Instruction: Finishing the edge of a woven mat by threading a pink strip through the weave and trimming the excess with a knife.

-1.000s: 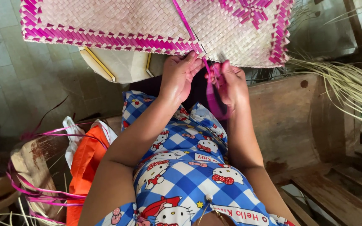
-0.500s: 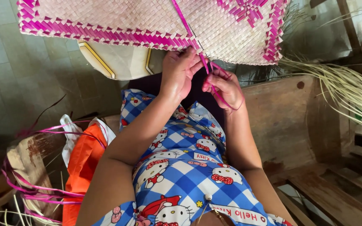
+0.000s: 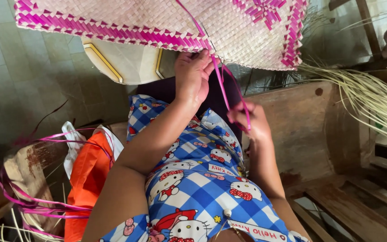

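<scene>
Pink plastic strips (image 3: 229, 96) run down from the pink-edged border of the pale woven mat (image 3: 157, 22), which lies over the person's knees, and the right hand (image 3: 247, 120) holds these strips closed between its fingers, just below the edge. The left hand (image 3: 192, 76) presses with bent fingers on the mat border where the strips come out, pinching it. To do this pull well, I think the strips should stay flat and evenly tight while the left hand keeps the edge from lifting.
</scene>
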